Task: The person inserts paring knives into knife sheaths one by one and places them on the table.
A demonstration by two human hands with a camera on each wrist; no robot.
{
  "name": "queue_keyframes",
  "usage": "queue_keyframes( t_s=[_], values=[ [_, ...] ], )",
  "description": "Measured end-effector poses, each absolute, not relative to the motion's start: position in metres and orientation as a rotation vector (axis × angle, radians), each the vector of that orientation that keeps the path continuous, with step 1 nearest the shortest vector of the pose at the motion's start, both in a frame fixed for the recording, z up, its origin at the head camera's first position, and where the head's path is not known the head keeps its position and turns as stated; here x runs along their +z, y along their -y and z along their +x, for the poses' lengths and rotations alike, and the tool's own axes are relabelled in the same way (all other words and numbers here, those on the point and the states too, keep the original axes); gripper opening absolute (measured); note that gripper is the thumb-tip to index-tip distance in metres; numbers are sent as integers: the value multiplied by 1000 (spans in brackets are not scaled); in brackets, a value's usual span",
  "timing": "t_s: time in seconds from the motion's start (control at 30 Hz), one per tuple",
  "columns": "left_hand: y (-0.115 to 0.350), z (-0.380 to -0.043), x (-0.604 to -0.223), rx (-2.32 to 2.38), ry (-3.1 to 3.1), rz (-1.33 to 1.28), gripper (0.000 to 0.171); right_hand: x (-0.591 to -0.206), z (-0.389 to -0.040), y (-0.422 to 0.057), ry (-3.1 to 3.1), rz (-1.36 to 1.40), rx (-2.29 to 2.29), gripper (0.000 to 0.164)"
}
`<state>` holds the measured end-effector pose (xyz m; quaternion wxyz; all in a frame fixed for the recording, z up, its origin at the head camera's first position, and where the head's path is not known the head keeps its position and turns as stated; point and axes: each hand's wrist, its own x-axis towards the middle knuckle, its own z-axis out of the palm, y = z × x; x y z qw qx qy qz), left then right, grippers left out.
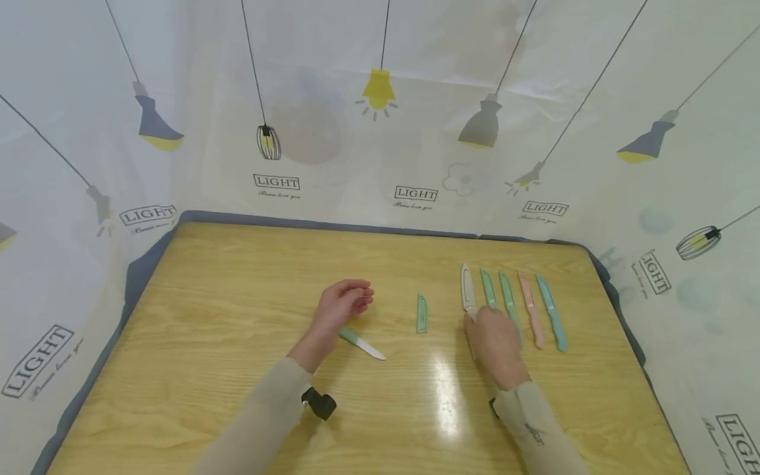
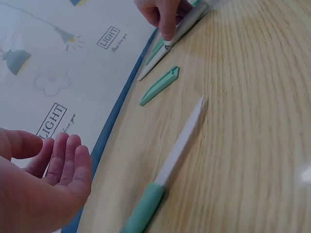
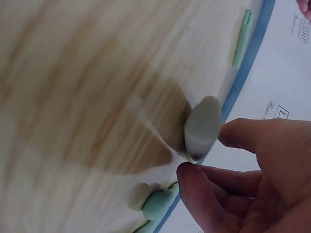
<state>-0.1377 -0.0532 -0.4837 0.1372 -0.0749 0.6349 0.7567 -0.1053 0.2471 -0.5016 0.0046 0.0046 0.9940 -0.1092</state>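
Observation:
My right hand (image 1: 495, 343) pinches a white sheathed knife (image 1: 468, 288) by its handle, at the left end of a row of knives. In the right wrist view the white handle (image 3: 201, 128) shows between thumb and fingers. The left hand (image 1: 341, 305), fingers loosely bent and holding nothing, hovers over a bare-bladed knife with a green handle (image 2: 146, 206). Its whitish blade (image 1: 369, 347) lies on the table, pointing toward the lower right in the head view. Between the two hands lies a separate green blade sheath (image 1: 421, 314).
Right of the white knife lie two green sheathed knives (image 1: 506, 292), a pink one (image 1: 531, 313) and a blue one (image 1: 554, 315), roughly parallel. The wooden table (image 1: 237, 284) is bordered by a wall covering (image 1: 332, 178) printed with lamps.

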Motion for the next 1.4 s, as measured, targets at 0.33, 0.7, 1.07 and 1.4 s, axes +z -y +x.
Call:
queue_keyframes(
  t_s=[0.33,0.7,1.07,1.4],
  values=[
    [23,-144,-484,1819,-2278,55,25,-483,-97,-249,-3134,113,-391,44],
    [-20,-151,-481,1080,-2610,391,44,-475,-93,-250,-3173,124,-470,39],
    [-48,-152,-494,700,-2720,391,46,-477,-93,-253,-3168,140,-477,38],
    [-64,-152,-498,577,-2785,330,60,-477,-91,-254,-3178,127,-481,38]
  ],
)
